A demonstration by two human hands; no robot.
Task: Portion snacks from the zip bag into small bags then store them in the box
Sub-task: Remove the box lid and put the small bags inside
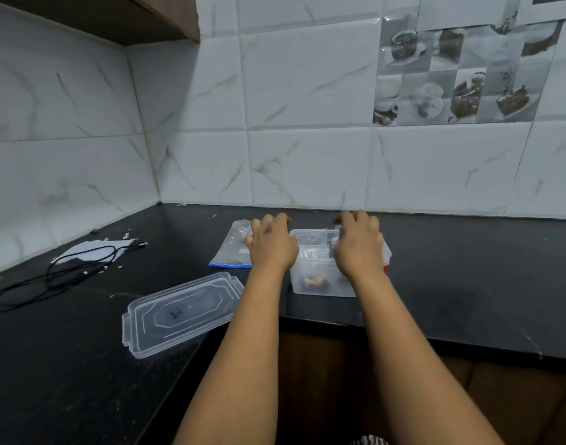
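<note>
A clear plastic box [320,284] stands near the counter's front edge with small clear bags and brown snacks [313,280] inside. My left hand [272,244] hovers at the box's left rim, partly over the zip bag [232,248], which lies flat with its blue strip toward me. My right hand [358,244] hovers over the box's right side. Both hands show their backs, fingers spread and loosely curled, with nothing seen in them. The fingertips are hidden behind the knuckles.
The box's clear lid [182,313] lies on the black counter [468,284] to the front left. A black cable [50,277] and white paper [92,248] lie at far left. A red and white part [387,261] shows beside the box's right. The tiled wall is close behind.
</note>
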